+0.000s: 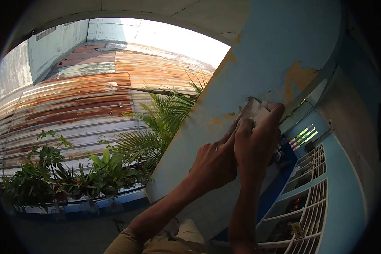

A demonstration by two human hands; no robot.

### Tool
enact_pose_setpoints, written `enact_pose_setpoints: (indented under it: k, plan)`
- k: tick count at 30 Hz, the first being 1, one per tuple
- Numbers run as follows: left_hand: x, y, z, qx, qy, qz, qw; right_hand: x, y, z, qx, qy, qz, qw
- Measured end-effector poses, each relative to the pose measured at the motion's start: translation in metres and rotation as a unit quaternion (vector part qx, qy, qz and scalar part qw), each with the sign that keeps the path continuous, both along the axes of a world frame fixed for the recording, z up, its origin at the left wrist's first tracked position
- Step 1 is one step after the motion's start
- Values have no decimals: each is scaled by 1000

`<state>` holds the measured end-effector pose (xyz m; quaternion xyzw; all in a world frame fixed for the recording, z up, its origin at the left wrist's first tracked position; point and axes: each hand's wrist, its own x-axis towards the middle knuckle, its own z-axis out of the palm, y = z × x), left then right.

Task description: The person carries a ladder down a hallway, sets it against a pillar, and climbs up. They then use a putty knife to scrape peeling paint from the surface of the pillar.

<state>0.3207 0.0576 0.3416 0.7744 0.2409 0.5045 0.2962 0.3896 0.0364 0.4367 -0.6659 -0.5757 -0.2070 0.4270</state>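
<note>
A scraper with a flat, whitish-grey smeared blade [250,109] lies against the pale blue painted column [224,97]. My right hand [258,137] is closed round its handle, which the fingers mostly hide. Close beside it, my left hand [216,163] is also closed on the scraper, its fingers reaching up to the lower side of the blade. Around the blade the blue paint is chipped, with small yellowish spots. A larger bare yellow-brown patch [298,78] shows further up to the right.
Left of the column are potted plants [101,169] on a ledge and palm fronds [156,122]. Behind them stands a rusty corrugated metal sheet wall [80,106]. At lower right, white window bars [315,203] line a blue wall.
</note>
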Motion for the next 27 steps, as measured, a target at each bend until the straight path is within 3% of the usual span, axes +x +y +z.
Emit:
enact_pose_setpoints:
  k: [4, 8, 10, 13, 15, 17, 19, 21, 23, 24, 26, 27]
  plan:
    - [-4, -2, -1, 20, -5, 8, 1000, -1, -8, -3, 0, 64, 33, 997]
    - [-2, 9, 1, 0, -8, 21, 1000, 2, 17, -2, 18, -6, -12, 1000]
    - [-10, 2, 7, -33, -17, 9, 999, -2, 5, -4, 10, 18, 4, 1000]
    - [1, 9, -9, 18, -41, 57, 997, 3, 16, -17, 25, 58, 38, 997]
    - [-3, 28, -2, 12, 26, 60, 998, 5, 34, -16, 77, -27, 22, 996]
    - [-9, 36, -2, 27, 16, 64, 997, 2, 34, -15, 73, -34, 26, 996]
    - [-15, 29, -13, 40, -6, 67, 997, 0, 22, -25, 54, 48, 113, 991]
    - [-11, 18, -47, 57, -69, 74, 993, 2, -1, -50, 82, 21, 132, 988]
    - [-16, -2, -70, -39, -135, 9, 990, 0, -29, -67, 34, 139, 287, 947]
    - [-13, -12, -92, -41, -134, 10, 990, 5, -37, -76, 33, 141, 288, 947]
    - [-7, -24, -134, -222, -306, -83, 922, 22, -48, -94, 14, 134, 289, 948]
    - [-9, -27, -131, -224, -301, -84, 923, 31, -50, -99, 15, 140, 286, 948]
